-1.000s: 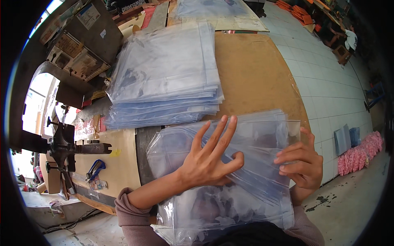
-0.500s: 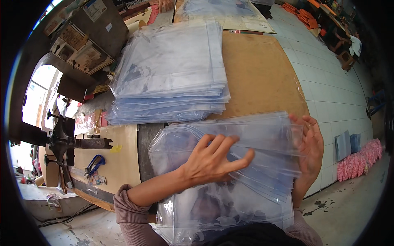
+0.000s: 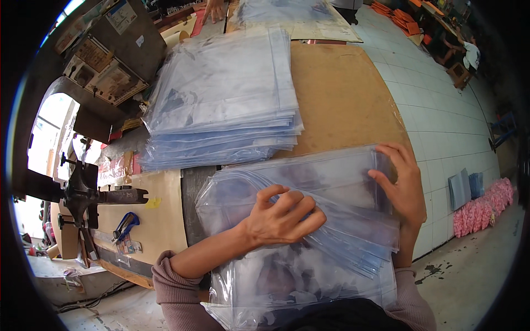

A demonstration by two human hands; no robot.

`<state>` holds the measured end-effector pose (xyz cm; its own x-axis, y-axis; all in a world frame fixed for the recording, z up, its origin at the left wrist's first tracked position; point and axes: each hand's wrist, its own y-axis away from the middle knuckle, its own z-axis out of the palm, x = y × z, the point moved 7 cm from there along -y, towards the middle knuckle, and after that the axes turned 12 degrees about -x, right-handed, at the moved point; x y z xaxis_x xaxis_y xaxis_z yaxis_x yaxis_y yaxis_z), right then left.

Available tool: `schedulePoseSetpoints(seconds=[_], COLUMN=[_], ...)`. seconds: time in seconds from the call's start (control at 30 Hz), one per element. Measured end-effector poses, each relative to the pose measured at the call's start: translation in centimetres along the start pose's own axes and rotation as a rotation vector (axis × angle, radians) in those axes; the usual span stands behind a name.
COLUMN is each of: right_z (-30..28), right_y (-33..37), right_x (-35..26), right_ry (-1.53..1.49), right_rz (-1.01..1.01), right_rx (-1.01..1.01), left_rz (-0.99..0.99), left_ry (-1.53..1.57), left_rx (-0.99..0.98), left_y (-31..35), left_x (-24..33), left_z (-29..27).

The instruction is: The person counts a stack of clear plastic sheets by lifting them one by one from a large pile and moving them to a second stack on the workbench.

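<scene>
In front of me lies a pile of clear, bluish plastic sheets (image 3: 342,174) with seamed edges. My left hand (image 3: 284,218) rests on it with curled fingers, closed on several upper sheets (image 3: 359,248) that are bent back toward me in a curved fold. What the fingertips grip is partly hidden. My right hand (image 3: 404,185) is at the pile's far right corner, thumb and fingers apart, its fingertips touching the edge. Nearer my body, more clear plastic (image 3: 248,287) hangs toward my lap.
A tall stack of similar clear sheets (image 3: 226,83) stands beyond the pile on the brown tabletop (image 3: 348,99). To the left are a black metal clamp-like fixture (image 3: 83,193) and a blue-handled cutter (image 3: 127,223). Pink bundles (image 3: 480,212) lie on the floor at right. Another person's hand (image 3: 214,10) shows at the far end.
My right hand has moved from behind the fanned sheets' right edge up to the far corner, its thumb now over the pile. My left fingers have curled tighter, and the bent-back sheets lie lower.
</scene>
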<state>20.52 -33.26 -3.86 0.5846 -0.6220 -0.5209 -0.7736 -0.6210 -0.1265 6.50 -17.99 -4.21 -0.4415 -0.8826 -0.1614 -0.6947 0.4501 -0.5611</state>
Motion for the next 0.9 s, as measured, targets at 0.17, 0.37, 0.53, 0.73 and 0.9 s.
schedulePoseSetpoints(seconds=[0.17,0.37,0.53,0.73,0.9], right_z=[-0.9,-2.3,-2.0,0.1,-0.1], right_y=[1.4,4.7,3.1,-1.2,-0.7], right_x=[-0.2,-2.9,-1.1,-0.3,-0.9], right_ry=[-0.29,-0.61,-1.246,-0.007,-0.153], right_rz=[-0.133,-0.531,-0.865,-0.103,-0.266], right_rx=[0.037,-0.006,-0.066,-0.071,-0.001], left_rz=[-0.078,-0.109,-0.036,0.02,-0.048], left_ry=[0.091,0.21,0.106,0.083,0.077], left_rx=[-0.035,-0.099,-0.078,-0.027,-0.058], left_y=[-0.5,-2.0,-0.3,-0.2,0.0], left_x=[-0.2,-0.9,-0.6,0.0,0.1], left_z=[0.3,0.1,0.0,-0.1,0.0])
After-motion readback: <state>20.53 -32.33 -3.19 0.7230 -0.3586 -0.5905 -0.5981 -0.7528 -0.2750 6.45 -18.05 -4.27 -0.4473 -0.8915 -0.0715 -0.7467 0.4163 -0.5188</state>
